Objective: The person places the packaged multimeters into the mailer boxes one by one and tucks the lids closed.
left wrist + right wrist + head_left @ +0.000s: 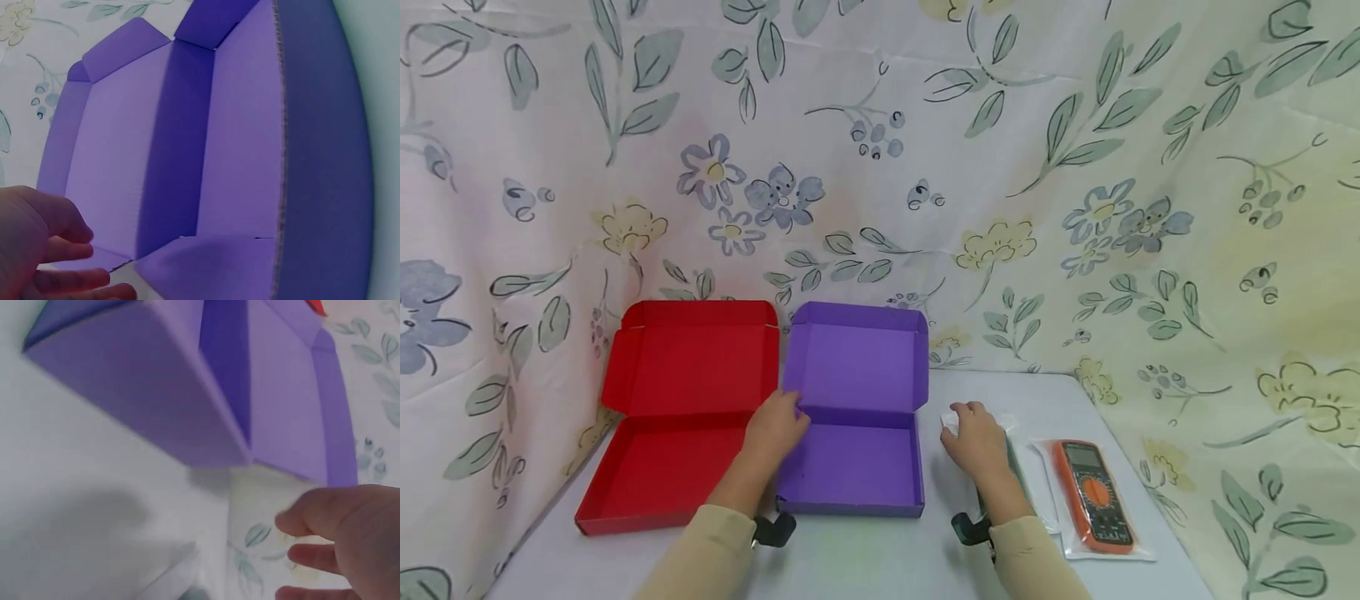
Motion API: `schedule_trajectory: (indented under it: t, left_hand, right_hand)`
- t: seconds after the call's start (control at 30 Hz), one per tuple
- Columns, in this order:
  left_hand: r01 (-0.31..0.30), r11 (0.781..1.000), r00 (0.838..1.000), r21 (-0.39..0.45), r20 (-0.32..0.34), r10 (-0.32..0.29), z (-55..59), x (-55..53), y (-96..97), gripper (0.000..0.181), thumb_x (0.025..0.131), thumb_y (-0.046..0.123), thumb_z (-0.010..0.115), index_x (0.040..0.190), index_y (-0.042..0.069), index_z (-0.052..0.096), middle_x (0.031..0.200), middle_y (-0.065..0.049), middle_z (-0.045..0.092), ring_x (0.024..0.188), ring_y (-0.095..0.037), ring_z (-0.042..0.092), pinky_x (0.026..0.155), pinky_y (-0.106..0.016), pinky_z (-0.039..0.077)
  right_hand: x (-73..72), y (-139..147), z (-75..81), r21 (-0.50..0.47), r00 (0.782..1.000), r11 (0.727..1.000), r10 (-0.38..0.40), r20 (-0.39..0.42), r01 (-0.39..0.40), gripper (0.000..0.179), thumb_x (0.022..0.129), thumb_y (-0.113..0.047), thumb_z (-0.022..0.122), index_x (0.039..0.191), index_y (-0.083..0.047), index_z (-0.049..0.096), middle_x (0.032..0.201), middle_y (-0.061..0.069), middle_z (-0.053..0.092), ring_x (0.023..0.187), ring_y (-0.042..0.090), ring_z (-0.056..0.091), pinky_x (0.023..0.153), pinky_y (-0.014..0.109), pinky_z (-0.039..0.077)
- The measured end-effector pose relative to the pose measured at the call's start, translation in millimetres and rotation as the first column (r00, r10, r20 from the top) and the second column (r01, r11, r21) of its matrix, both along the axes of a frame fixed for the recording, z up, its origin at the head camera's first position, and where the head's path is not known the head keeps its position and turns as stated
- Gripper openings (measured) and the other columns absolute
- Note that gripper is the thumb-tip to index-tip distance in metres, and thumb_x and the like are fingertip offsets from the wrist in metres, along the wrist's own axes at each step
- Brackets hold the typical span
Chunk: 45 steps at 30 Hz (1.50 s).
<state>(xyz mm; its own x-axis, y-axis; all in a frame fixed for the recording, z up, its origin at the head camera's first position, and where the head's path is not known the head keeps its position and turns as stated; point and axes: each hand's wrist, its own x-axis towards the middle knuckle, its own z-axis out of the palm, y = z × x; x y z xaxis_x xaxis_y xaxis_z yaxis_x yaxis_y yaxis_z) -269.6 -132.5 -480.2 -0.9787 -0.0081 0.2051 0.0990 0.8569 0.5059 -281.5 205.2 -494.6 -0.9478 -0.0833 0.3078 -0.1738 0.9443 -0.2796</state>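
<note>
An open purple cardboard box (850,467) stands on the table with its lid raised at the back. My left hand (777,427) is at the box's left side near the lid hinge, fingers loosely bent; the left wrist view shows nothing held in that hand (37,250). To the right of the box, my right hand (977,440) hovers over a clear plastic bag (1037,483) with a dark green item inside, mostly hidden by the arm. In the right wrist view the fingers of this hand (356,537) are apart and hold nothing.
Left of the purple box stands an open red cardboard box (662,471), its lid also up. An orange multimeter (1093,496) in a clear bag lies at the right of the white table (865,558). A floral curtain (880,167) hangs behind.
</note>
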Motion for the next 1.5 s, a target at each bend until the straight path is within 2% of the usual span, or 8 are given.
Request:
schedule_trajectory:
  t: [0.2, 0.4, 0.53, 0.67, 0.9, 1.17, 1.3, 1.5]
  left_hand:
    - [-0.013, 1.000, 0.996, -0.019, 0.088, 0.014, -10.2, -1.8, 0.2, 0.018, 0.091, 0.009, 0.065, 0.101, -0.006, 0.068, 0.095, -0.020, 0.066, 0.084, -0.034, 0.066, 0.074, -0.050, 0.055]
    - [-0.032, 0.999, 0.989, -0.034, 0.143, 0.037, -11.4, -4.4, 0.2, 0.014, 0.091, 0.009, 0.063, 0.081, 0.000, 0.063, 0.078, -0.015, 0.063, 0.065, -0.027, 0.057, 0.059, -0.046, 0.051]
    - [-0.037, 0.998, 0.985, -0.047, 0.168, 0.044, -11.5, -4.6, -0.9, 0.013, 0.090, 0.005, 0.061, 0.080, -0.002, 0.065, 0.078, -0.017, 0.065, 0.064, -0.027, 0.057, 0.060, -0.046, 0.052]
    - [-0.057, 0.998, 0.975, -0.040, 0.211, 0.064, -14.0, -3.5, -2.5, 0.013, 0.089, 0.003, 0.059, 0.082, -0.004, 0.068, 0.078, -0.017, 0.066, 0.065, -0.025, 0.058, 0.060, -0.044, 0.053]
    - [-0.089, 0.996, 0.971, -0.004, 0.222, 0.088, -18.5, -2.7, -4.2, 0.012, 0.086, 0.001, 0.061, 0.089, -0.008, 0.069, 0.079, -0.020, 0.067, 0.070, -0.031, 0.064, 0.061, -0.047, 0.054]
    - [-0.129, 0.990, 0.964, 0.051, 0.239, 0.113, -22.2, -2.6, -5.4, 0.011, 0.084, 0.004, 0.063, 0.089, -0.003, 0.070, 0.081, -0.018, 0.068, 0.074, -0.036, 0.066, 0.060, -0.048, 0.054]
    - [-0.147, 0.987, 0.957, 0.062, 0.262, 0.127, -23.5, -2.7, -3.1, 0.013, 0.085, 0.005, 0.064, 0.092, -0.005, 0.069, 0.084, -0.021, 0.068, 0.074, -0.035, 0.066, 0.059, -0.049, 0.053]
    - [-0.159, 0.986, 0.953, 0.049, 0.270, 0.140, -22.4, -3.6, -2.2, 0.016, 0.084, 0.006, 0.066, 0.093, -0.007, 0.069, 0.086, -0.022, 0.068, 0.075, -0.036, 0.067, 0.061, -0.050, 0.054]
  right_hand:
    - [6.3, 20.8, -4.7, 0.110, 0.978, 0.992, -0.087, 0.188, 0.067, 0.064, 0.085, -0.027, 0.077, 0.138, 0.003, 0.057, 0.131, 0.031, 0.055, 0.113, 0.049, 0.059, 0.086, 0.063, 0.051]
    - [11.5, 38.1, -12.4, 0.113, 0.909, 0.973, -0.231, 0.347, 0.204, 0.095, 0.081, -0.034, 0.084, 0.149, 0.013, 0.036, 0.134, 0.038, 0.046, 0.116, 0.053, 0.053, 0.091, 0.067, 0.048]
    - [14.9, 44.9, -12.6, 0.084, 0.857, 0.954, -0.297, 0.421, 0.289, 0.098, 0.079, -0.042, 0.085, 0.138, 0.021, 0.038, 0.120, 0.037, 0.049, 0.103, 0.048, 0.055, 0.085, 0.063, 0.052]
    - [17.9, 48.3, -10.1, 0.099, 0.828, 0.943, -0.327, 0.455, 0.318, 0.083, 0.078, -0.050, 0.084, 0.114, 0.020, 0.058, 0.099, 0.028, 0.054, 0.088, 0.038, 0.053, 0.071, 0.051, 0.054]
    - [21.4, 50.9, -10.9, 0.098, 0.839, 0.945, -0.324, 0.437, 0.313, 0.060, 0.078, -0.044, 0.085, 0.097, 0.010, 0.069, 0.086, 0.020, 0.055, 0.080, 0.034, 0.052, 0.062, 0.043, 0.050]
    - [23.9, 48.2, -15.8, 0.061, 0.819, 0.933, -0.341, 0.462, 0.354, 0.080, 0.078, -0.046, 0.085, 0.114, 0.018, 0.054, 0.089, 0.023, 0.056, 0.083, 0.037, 0.054, 0.074, 0.051, 0.051]
    - [26.1, 46.8, -16.7, 0.069, 0.808, 0.929, -0.351, 0.473, 0.363, 0.082, 0.078, -0.048, 0.085, 0.114, 0.018, 0.052, 0.085, 0.021, 0.057, 0.077, 0.034, 0.056, 0.070, 0.050, 0.052]
    - [24.6, 47.6, -19.2, 0.035, 0.835, 0.932, -0.339, 0.433, 0.360, 0.074, 0.076, -0.041, 0.087, 0.111, 0.015, 0.053, 0.087, 0.021, 0.056, 0.078, 0.034, 0.055, 0.069, 0.051, 0.050]
